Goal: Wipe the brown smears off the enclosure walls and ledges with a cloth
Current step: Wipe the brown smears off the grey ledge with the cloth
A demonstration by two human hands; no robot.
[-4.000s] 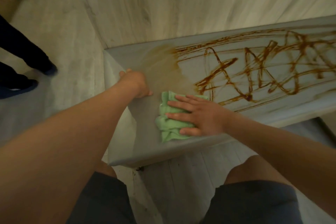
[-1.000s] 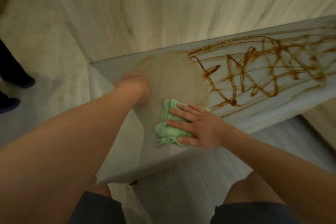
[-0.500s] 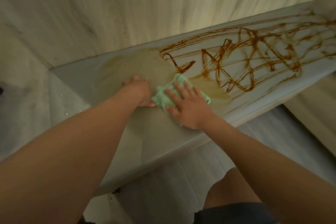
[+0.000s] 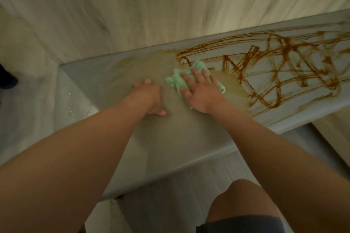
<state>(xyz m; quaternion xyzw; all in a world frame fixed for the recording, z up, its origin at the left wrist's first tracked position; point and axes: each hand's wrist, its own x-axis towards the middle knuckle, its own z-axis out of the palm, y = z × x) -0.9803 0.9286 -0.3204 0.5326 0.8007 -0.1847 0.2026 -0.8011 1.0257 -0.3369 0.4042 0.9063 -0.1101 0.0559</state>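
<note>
1. my right hand lies flat on a crumpled mint-green cloth, fingers straight and spread. it presses the cloth onto the top of the long grey ledge, and no finger curls round it.
2. the cloth sits at the left end of the brown scribbled smears, with its far corner touching the first dark strokes.
3. just right of the cloth, a pale tan, thinned-out patch spreads over the ledge. a fainter tan haze lies further left, beyond my left hand.
4. my left hand rests on the ledge just beside the cloth but apart from it. the thumb points back toward me, the fingers look loosely bent, and it holds nothing.
5. the dark smears reach the right edge of the view, thick and criss-crossed.
6. a pale wood-grain wall rises behind the ledge. my bare knee and dark shorts show below it.
</note>
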